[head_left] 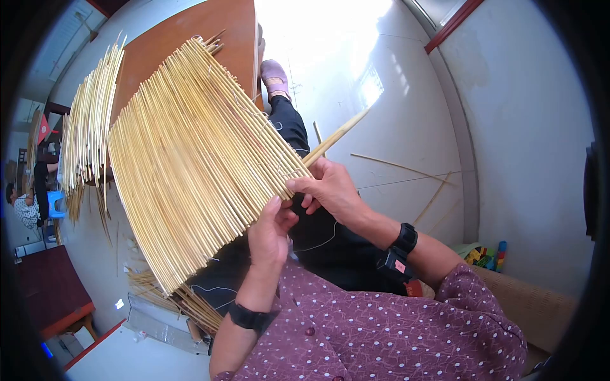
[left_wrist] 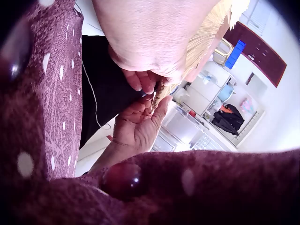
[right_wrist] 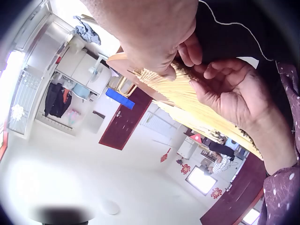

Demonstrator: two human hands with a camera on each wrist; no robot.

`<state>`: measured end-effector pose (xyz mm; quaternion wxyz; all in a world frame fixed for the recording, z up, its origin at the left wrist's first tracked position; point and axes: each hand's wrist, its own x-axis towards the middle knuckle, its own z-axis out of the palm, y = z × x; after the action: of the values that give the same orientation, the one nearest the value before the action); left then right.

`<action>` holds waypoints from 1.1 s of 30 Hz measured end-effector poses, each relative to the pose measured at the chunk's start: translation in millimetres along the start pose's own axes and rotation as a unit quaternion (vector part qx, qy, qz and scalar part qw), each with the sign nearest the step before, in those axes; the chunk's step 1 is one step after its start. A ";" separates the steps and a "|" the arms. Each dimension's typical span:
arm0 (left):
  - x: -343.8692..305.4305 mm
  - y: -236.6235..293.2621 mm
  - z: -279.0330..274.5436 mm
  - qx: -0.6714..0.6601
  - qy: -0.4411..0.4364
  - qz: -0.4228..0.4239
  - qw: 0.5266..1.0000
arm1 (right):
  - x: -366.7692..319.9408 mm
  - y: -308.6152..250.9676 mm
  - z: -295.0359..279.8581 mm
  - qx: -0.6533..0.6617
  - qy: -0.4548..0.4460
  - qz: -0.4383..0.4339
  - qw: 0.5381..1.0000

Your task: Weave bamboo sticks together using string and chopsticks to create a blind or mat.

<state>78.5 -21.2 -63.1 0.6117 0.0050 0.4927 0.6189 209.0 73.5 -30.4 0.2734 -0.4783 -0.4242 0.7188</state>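
Observation:
A mat of thin straw-coloured stalks, laced together with white thread, slopes from a brown table down to the person's lap. At its near right corner the right hand pinches the edge, thumb on top and fingers curled beneath. Just left of it, the left hand holds the lower edge between thumb and bent fingers. In the right wrist view, the left hand shows its palm side, its thumb on the stalk ends. A thicker pale stalk sticks out past the right hand. White thread hangs loosely over the dark trousers.
More stalks lie in a bundle at the left end of the brown table. Loose stalks are scattered on the tiled floor at right. Far left, another person is near a blue stool.

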 end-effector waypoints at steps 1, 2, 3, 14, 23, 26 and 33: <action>0.9 -0.9 -0.6 -0.001 -0.002 0.005 1.000 | -0.1 0.0 0.4 -0.022 0.000 -0.012 1.000; 1.2 -1.1 -0.5 0.001 -0.003 0.004 1.000 | 0.3 0.7 1.6 -0.020 0.001 -0.012 1.000; 1.0 -0.8 -0.4 0.003 -0.001 0.004 1.000 | 1.2 2.1 3.3 0.009 0.009 -0.002 1.000; -51.7 76.1 12.8 0.707 -0.224 0.399 0.538 | 5.5 7.4 0.7 0.058 0.005 0.007 0.998; -6.7 80.6 13.1 0.850 -0.196 0.385 0.303 | 4.0 10.2 1.4 0.061 0.027 -0.005 0.998; -5.5 83.6 15.4 0.845 -0.211 0.373 0.321 | 5.8 12.3 1.3 0.054 0.019 0.001 0.998; -2.5 78.8 11.9 0.822 -0.207 0.393 0.356 | -3.2 3.6 1.3 0.062 -0.004 -0.007 0.998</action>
<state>27.2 2.5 -7.0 0.0729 0.8264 0.5556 0.0545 209.1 68.7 -31.9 0.3061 -0.4543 -0.3829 0.7438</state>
